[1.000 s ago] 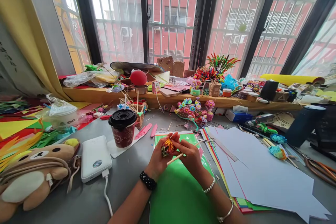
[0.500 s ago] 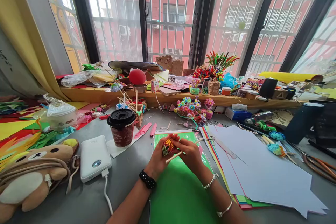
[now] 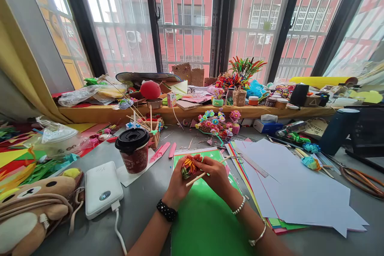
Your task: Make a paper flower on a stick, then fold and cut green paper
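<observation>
My left hand (image 3: 177, 182) is closed round a small folded paper flower (image 3: 188, 167) of red, yellow and green strips. My right hand (image 3: 214, 174) pinches the flower's top with its fingertips, and a thin wooden stick (image 3: 195, 179) runs from the flower down between both hands. Both hands hover over a green sheet of paper (image 3: 204, 220) on the grey table. A black beaded band sits on my left wrist, with pearl and silver bracelets on my right.
A lidded coffee cup (image 3: 133, 150) and a white power bank (image 3: 101, 189) lie to the left, beside a plush bear pouch (image 3: 33, 204). White sheets over coloured paper (image 3: 294, 188) spread to the right. Paper flowers (image 3: 214, 122) and craft clutter fill the window ledge (image 3: 180, 110).
The view has tilted slightly, so the scene has shifted down and left. My hands keep hold of the flower and stick, with only small finger movement.
</observation>
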Available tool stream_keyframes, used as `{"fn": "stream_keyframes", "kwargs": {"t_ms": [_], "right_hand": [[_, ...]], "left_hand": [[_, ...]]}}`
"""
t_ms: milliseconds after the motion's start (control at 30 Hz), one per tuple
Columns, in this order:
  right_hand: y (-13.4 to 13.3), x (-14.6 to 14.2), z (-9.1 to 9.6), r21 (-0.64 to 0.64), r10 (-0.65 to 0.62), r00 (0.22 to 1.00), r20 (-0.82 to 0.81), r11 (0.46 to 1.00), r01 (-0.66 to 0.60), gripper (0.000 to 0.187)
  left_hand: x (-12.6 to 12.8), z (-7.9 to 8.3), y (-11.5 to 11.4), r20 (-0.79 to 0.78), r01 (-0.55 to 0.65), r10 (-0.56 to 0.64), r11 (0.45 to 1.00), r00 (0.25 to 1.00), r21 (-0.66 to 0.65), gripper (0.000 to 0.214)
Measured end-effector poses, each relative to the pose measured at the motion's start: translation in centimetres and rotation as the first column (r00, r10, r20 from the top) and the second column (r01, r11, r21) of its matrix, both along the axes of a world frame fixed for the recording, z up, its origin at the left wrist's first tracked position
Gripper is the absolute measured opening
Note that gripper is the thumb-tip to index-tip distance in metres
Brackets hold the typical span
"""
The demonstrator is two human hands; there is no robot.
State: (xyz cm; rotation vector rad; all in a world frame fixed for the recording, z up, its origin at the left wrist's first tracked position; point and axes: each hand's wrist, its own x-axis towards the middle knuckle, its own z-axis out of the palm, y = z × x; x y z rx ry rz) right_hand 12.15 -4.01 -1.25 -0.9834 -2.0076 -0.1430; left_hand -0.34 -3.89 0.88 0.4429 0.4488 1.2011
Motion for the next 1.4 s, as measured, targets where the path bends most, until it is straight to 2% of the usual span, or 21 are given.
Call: {"fn": "stream_keyframes", "kwargs": {"t_ms": [233,300,400,500,633,700,767,900,967,1067,1200,1300,1400], "right_hand": [[0.3,0.2,0.3,-0.069,-0.028,0.999,0.039,0.997,0.031,0.029],[0.1,0.3,0.7,-0.076,-0.035,0.999,0.017,0.996,0.036,0.034],[-0.1,1.0,1.4,-0.086,-0.059,0.994,-0.095,0.995,0.051,0.048],[0.2,2.1,1.6,-0.122,-0.137,0.973,-0.187,0.986,0.116,0.046],[1.3,2.7,0.9,-0.167,-0.226,0.967,-0.116,0.964,0.205,0.042],[1.3,2.4,0.7,-0.133,-0.189,0.975,-0.115,0.976,0.173,0.042],[0.9,1.9,0.9,-0.085,-0.073,0.990,-0.121,0.994,0.063,0.044],[-0.4,0.8,1.6,-0.075,0.171,0.984,-0.043,0.982,-0.174,0.077],[-0.7,0.4,1.8,-0.089,0.208,0.978,-0.031,0.974,-0.210,0.074],[-0.7,0.3,1.7,-0.085,0.193,0.977,-0.089,0.976,-0.201,0.056],[-0.4,0.5,1.6,-0.048,0.087,0.971,-0.223,0.994,-0.100,0.046],[-0.3,0.7,1.7,-0.010,0.039,0.970,-0.240,0.999,-0.042,0.042],[-0.3,0.8,1.8,0.000,0.043,0.980,-0.193,0.999,-0.044,0.048]], "left_hand": [[0.4,-0.1,0.2,-0.009,-0.049,0.049,0.999,0.999,-0.004,0.020],[-0.1,0.1,0.4,-0.007,-0.049,0.048,0.999,0.999,-0.018,0.023],[-1.1,0.6,0.6,-0.027,-0.020,0.018,0.997,0.999,-0.070,0.032],[-1.9,0.8,0.8,-0.088,0.021,-0.028,0.996,0.996,-0.086,0.033],[-2.2,0.7,0.9,-0.149,0.119,-0.119,0.993,0.982,-0.007,0.024],[-2.1,0.7,0.8,-0.160,0.160,-0.155,0.987,0.975,0.022,0.026],[-2.0,0.7,0.7,-0.177,0.176,-0.168,0.984,0.970,0.031,0.029],[-1.5,0.7,0.4,-0.240,0.193,-0.188,0.981,0.953,0.001,0.038],[-1.2,0.6,0.3,-0.283,0.225,-0.218,0.974,0.934,-0.007,0.045],[-1.1,0.5,0.3,-0.344,0.272,-0.236,0.960,0.909,0.062,0.053],[-1.6,0.9,0.3,-0.368,0.267,-0.149,0.918,0.918,0.294,0.052],[-2.2,1.3,0.2,-0.456,0.298,-0.086,0.859,0.886,0.417,0.063],[-2.6,1.6,0.2,-0.527,0.301,-0.032,0.849,0.849,0.434,0.059]]}}
